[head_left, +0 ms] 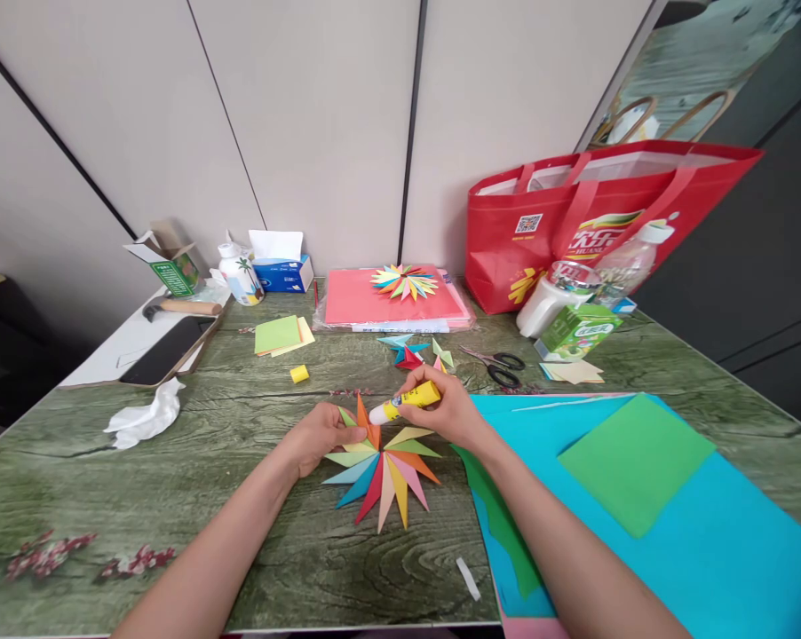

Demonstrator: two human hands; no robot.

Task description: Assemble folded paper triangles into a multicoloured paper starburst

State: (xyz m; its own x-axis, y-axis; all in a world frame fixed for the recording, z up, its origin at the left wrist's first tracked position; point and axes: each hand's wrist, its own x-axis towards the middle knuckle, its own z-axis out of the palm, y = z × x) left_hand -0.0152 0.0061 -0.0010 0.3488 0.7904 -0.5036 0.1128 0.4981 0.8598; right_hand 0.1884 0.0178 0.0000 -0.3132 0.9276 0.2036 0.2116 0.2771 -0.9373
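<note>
My left hand (325,437) pinches the upper left part of a many-coloured folded-paper star (395,488), whose pointed spokes fan out over the table. An orange spoke (367,423) sticks up by my left fingertips. In my right hand (446,406) is a yellow glue stick (410,401), tilted, its white end at the orange spoke; whether it touches the paper I cannot tell. The star's ring has a gap at the upper right of its centre. The yellow glue cap (299,374) lies further back. Several loose folded pieces (410,353) rest beyond my right hand.
Black-handled scissors (500,364) lie right of centre. Blue sheets (726,532) with a green square (638,463) cover the right side. A second star (405,282) sits on red paper at the back. A red bag (507,240), hammer (184,307), phone (167,351) and crumpled tissue (146,415) stand or lie around.
</note>
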